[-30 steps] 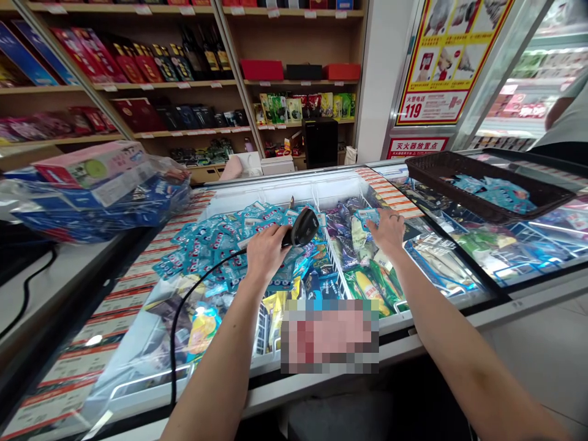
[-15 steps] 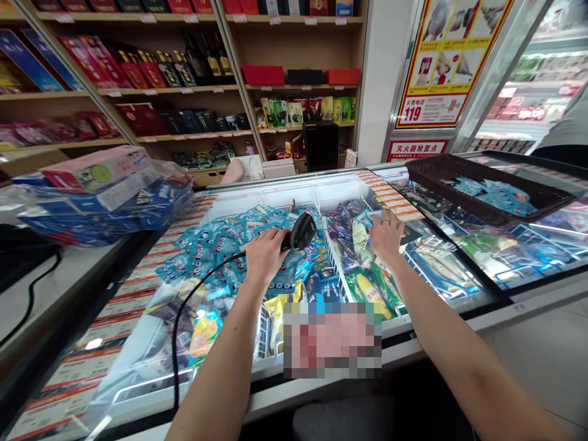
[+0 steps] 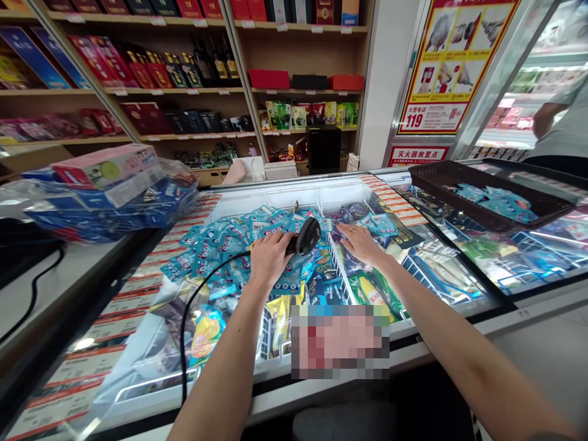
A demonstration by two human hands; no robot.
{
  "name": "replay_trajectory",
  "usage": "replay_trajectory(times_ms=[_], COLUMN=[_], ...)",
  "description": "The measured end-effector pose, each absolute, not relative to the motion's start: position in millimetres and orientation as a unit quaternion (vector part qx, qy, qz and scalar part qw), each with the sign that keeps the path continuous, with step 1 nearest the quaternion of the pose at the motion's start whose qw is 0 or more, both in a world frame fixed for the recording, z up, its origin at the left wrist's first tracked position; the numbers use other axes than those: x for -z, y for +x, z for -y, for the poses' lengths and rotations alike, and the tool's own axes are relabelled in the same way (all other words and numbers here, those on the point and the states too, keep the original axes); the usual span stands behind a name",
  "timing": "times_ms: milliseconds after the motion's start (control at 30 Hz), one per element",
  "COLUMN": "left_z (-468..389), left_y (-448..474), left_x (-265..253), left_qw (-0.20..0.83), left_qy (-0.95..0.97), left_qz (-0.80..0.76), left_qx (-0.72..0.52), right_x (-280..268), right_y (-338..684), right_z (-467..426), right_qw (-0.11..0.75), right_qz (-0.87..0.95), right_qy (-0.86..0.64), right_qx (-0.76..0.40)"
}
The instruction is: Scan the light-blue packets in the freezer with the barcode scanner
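Observation:
A black corded barcode scanner (image 3: 307, 236) sits in my left hand (image 3: 270, 257), whose fingers wrap round its handle. Its head points right, over the pile of small teal packets (image 3: 220, 245) spread on the freezer's glass top. To the right of the scanner, my right hand (image 3: 361, 244) reaches leftward low over the glass with fingers stretched out, and nothing shows in it. Just behind that hand lie a couple of separate teal packets (image 3: 381, 225). The scanner's black cable (image 3: 184, 331) trails down past my left forearm.
A brown plastic tray (image 3: 441, 196) holding more teal packets stands at the right. Plastic-wrapped blue boxes (image 3: 114, 202) lie at the left. Below the glass are wire baskets of ice creams (image 3: 372, 294). Shelves (image 3: 179, 90) line the back; a person (image 3: 558, 122) is at far right.
My right hand has moved left, away from the separate teal packets, which now lie uncovered on the glass. My left hand still holds the scanner in nearly the same place.

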State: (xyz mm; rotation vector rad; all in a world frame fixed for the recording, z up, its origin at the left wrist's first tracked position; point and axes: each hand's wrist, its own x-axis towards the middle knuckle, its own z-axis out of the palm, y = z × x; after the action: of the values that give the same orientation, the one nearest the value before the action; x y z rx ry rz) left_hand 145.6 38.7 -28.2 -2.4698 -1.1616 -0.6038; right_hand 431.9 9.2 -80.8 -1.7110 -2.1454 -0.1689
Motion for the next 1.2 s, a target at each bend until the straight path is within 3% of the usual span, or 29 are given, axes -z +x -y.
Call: replay_trajectory(times_ms=[200,467,600,733,933,1200], left_z=[-39,-37,-36,-35,-36,-30], left_y=[139,140,140,140,142,151], left_x=[28,29,30,31,31,30], left_qw=[0.165,0.161,0.16,0.161,0.163,0.15], left_qy=[-0.876,-0.875,-0.872,-0.878,-0.889,-0.898], left_qz=[0.399,0.404,0.406,0.395,0.379,0.364], left_qx=[0.215,0.214,0.223,0.216,0.198,0.198], right_x=[76,63,64,73,82,86], right_y=[425,422,424,432,446,463], right_z=[-15,17,28,24,15,16], right_qw=[0.148,0.159,0.209,0.269,0.192,0.378], right_qz=[0.786,0.779,0.778,0.692,0.653,0.544], right_qy=[-0.597,-0.595,-0.587,-0.66,-0.724,-0.747], right_qx=[0.065,0.116,0.075,0.115,0.111,-0.043])
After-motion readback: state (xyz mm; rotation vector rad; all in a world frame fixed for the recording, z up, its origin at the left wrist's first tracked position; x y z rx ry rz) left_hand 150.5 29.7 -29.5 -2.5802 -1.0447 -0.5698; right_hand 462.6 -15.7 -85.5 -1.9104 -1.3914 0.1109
